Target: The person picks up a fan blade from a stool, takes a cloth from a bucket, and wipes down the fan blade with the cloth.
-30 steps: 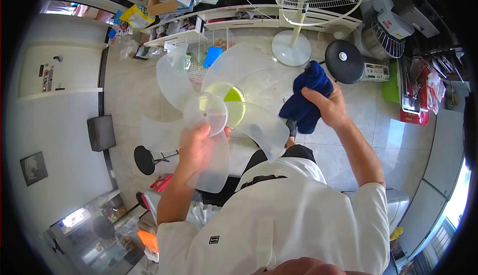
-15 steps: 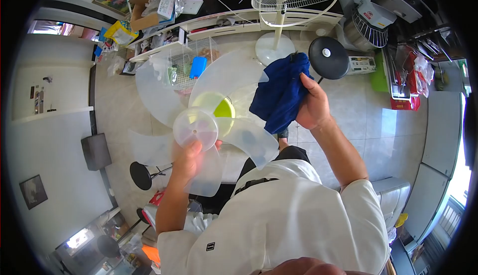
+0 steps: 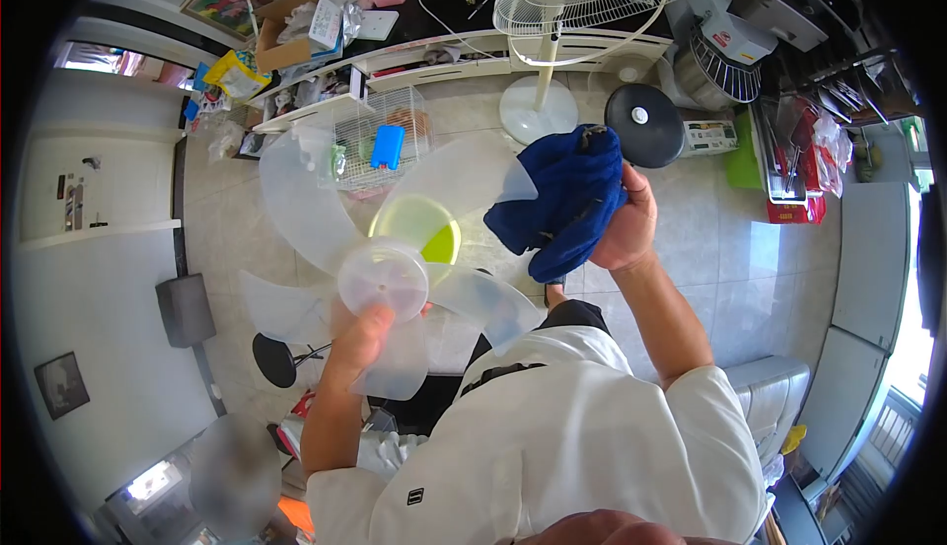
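A translucent fan blade [image 3: 459,175] with several wide petals is gripped near its round hub by my left hand [image 3: 363,336], thumb on top and fingertips showing behind. My right hand [image 3: 628,226] holds a crumpled dark blue cloth [image 3: 557,195], which hangs to the left of the fingers. The cloth's left edge is close to the tip of one petal; whether they touch I cannot tell. Behind the blade, a yellow-green round basin [image 3: 442,241] shows partly through the plastic.
A white stand fan [image 3: 546,81] with an open cage stands ahead. Beside it is a black round stool [image 3: 644,126]. A wire cage [image 3: 400,111] with a blue box [image 3: 388,147] sits by the low cabinet. Another black stool [image 3: 274,360] is at the left.
The cloth has moved left toward the blade and now hangs bunched after spreading out. My left hand and the blade sit slightly lower and further left in view.
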